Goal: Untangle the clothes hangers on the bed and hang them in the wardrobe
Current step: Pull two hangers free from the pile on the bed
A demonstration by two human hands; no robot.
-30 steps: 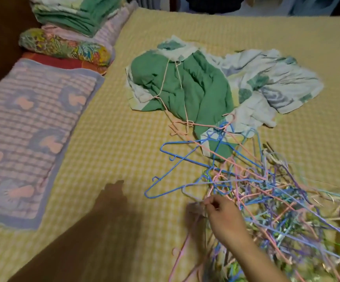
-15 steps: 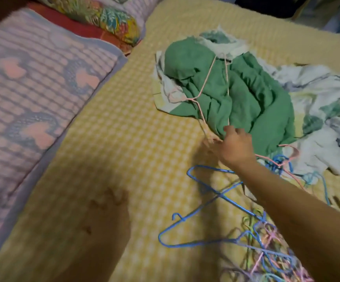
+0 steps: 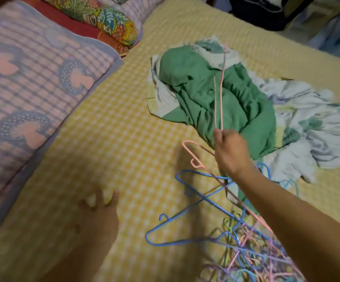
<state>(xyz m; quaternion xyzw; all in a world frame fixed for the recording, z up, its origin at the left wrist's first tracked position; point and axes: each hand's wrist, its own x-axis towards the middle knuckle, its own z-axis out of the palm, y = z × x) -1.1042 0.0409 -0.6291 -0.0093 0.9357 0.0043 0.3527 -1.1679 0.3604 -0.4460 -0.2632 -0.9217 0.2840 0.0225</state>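
My right hand (image 3: 231,151) grips a thin pink hanger (image 3: 219,92) and holds it lifted, its wires rising over the green cloth (image 3: 201,94). Another pink hanger (image 3: 194,157) lies just left of that hand. Two blue hangers (image 3: 187,210) lie crossed on the yellow checked bedspread (image 3: 124,143). A tangled heap of blue, pink and purple hangers (image 3: 252,255) fills the lower right, partly hidden under my right forearm. My left hand (image 3: 98,210) rests flat on the bedspread, fingers spread, holding nothing.
A purple and pink patterned blanket (image 3: 32,82) covers the bed's left side. Floral cushions (image 3: 108,19) lie at the top left. A white floral sheet (image 3: 311,123) is crumpled beside the green cloth. Dark items (image 3: 266,11) stand beyond the bed's far edge.
My right hand left the tangled heap, reached up to the green cloth, took hold of the pink hanger and lifted it upright. The view moved closer to the bed.
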